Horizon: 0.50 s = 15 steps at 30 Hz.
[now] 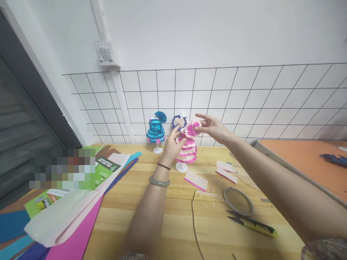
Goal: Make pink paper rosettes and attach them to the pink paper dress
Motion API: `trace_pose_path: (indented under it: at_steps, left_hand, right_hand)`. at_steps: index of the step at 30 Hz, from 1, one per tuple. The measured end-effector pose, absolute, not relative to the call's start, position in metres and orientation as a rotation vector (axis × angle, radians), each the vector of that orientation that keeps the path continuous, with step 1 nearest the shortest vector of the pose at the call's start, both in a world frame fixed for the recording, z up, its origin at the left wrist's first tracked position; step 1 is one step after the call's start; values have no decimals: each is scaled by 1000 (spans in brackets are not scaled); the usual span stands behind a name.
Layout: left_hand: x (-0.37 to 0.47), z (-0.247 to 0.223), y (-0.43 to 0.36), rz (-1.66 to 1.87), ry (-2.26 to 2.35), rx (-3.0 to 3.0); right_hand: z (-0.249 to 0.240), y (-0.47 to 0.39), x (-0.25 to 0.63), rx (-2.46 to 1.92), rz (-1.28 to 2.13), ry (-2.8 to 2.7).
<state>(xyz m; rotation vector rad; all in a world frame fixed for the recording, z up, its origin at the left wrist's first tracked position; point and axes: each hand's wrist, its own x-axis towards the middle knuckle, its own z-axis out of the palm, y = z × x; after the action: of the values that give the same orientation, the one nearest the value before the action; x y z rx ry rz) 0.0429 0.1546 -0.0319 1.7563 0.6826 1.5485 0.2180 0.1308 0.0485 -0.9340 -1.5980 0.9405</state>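
Observation:
A small pink and white paper dress (187,155) stands upright on a white round-based stand. At its top sits a pleated pink and white paper rosette (192,129). My right hand (214,129) pinches the rosette's right edge between thumb and fingers, one finger raised. My left hand (173,145) is closed around the dress's upper left side, just below the rosette; its fingertips are partly hidden. Behind it shows a dark blue and cream pleated rosette (179,122) on another figure, mostly covered. To the left stands a blue tiered paper dress (155,130) with a pleated fan.
Folded paper pieces (196,180), a grey tape ring (238,201) and yellow-handled thread snips (252,222) lie on the wooden table (168,231). A cord (193,213) runs toward me. Coloured paper sheets (78,231) are piled left; an orange surface (298,162) lies right.

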Motion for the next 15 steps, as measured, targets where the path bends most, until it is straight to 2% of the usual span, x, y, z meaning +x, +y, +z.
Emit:
trace_pose_path:
  at_steps: [15]
  left_hand:
    - [44, -30, 152, 1535, 660, 1735]
  right_hand:
    - [58, 134, 225, -982, 1040, -1713]
